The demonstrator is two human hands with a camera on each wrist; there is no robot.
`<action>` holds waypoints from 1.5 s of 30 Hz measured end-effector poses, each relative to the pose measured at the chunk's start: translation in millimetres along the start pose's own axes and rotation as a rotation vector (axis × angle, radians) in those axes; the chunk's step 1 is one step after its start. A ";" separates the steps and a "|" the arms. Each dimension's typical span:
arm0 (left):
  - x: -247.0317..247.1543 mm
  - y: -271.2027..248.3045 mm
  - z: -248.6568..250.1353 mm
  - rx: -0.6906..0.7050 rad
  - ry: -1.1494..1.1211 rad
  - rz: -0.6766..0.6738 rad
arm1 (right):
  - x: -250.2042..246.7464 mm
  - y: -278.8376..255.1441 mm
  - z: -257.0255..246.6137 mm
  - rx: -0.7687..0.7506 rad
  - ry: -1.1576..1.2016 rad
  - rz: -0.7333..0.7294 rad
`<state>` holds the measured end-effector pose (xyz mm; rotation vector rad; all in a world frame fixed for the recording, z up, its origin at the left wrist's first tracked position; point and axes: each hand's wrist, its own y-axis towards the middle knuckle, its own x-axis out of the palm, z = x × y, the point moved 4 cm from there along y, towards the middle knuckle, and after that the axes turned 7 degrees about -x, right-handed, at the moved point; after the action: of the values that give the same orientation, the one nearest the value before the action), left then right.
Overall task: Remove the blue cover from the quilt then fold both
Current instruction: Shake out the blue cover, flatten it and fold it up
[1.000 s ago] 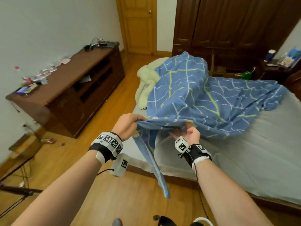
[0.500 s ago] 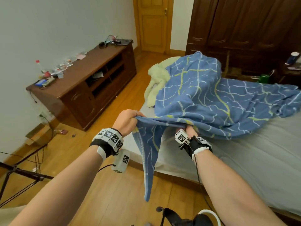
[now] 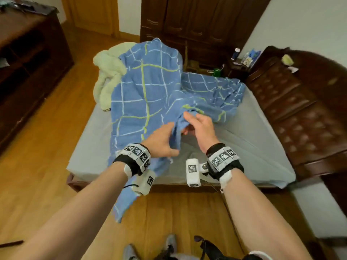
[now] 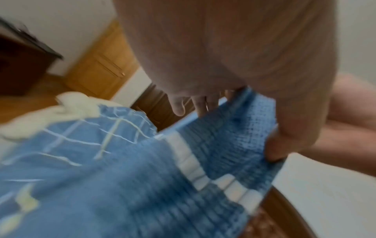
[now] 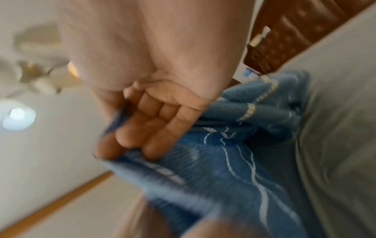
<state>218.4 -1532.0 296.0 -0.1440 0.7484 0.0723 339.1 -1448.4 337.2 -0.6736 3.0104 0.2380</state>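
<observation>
The blue cover (image 3: 146, 94), checked with white and green lines, lies heaped across the bed, and one corner hangs over the foot edge toward the floor. A cream quilt (image 3: 109, 72) bulges out at the far left end. My left hand (image 3: 171, 136) pinches a gathered fold of the cover between thumb and fingers. In the left wrist view the thumb (image 4: 284, 141) presses the blue cover (image 4: 101, 177), with the quilt (image 4: 67, 106) behind. My right hand (image 3: 187, 124) sits close beside the left. Its fingers (image 5: 154, 128) curl round the same bunched cover (image 5: 234, 161).
The bed's grey sheet (image 3: 234, 147) is bare on the right half. A brown padded headboard (image 3: 300, 109) lines the right side. A dark wardrobe (image 3: 197, 25) and a cluttered nightstand (image 3: 240, 62) stand behind the bed. A low wooden dresser (image 3: 24, 53) is at left. The floor is wood.
My hands have come close together over the foot of the bed, bunching the cover's edge between them. The right hand has turned over, and the view has swung right.
</observation>
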 end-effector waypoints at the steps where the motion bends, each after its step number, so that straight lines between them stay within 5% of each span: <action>1: 4.3 4.5 15.9 0.030 -0.061 0.037 | -1.3 0.4 -4.4 -0.016 -0.012 -0.043; 7: 2.0 24.5 46.1 -0.048 0.197 0.289 | -44.9 1.7 13.2 0.028 -0.016 -0.144; 12: -2.8 24.3 60.7 -0.156 0.149 0.330 | -72.2 9.6 75.8 0.488 0.537 -0.119; 16: 6.6 21.1 79.8 -0.278 0.156 0.350 | -84.1 24.5 129.7 0.788 0.720 0.017; 19: 18.4 19.7 94.6 -0.333 0.211 0.364 | -104.3 45.4 155.8 0.762 0.703 0.161; 25: 42.3 3.5 109.8 -0.509 0.246 0.419 | -142.6 98.4 218.1 0.733 0.612 0.120; 34: 59.5 -4.3 83.5 -0.778 0.623 0.387 | -232.4 99.9 212.5 0.643 0.165 0.181; 38: 85.3 34.8 80.7 -0.718 0.656 0.301 | -294.2 94.4 203.2 0.487 0.225 0.741; 45: 101.1 85.7 86.7 -0.561 0.558 0.285 | -361.7 46.9 122.4 0.224 0.105 0.941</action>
<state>340.6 -1432.3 280.8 -0.6085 1.2904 0.5321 647.6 -1235.1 251.7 0.7940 3.1190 -0.1195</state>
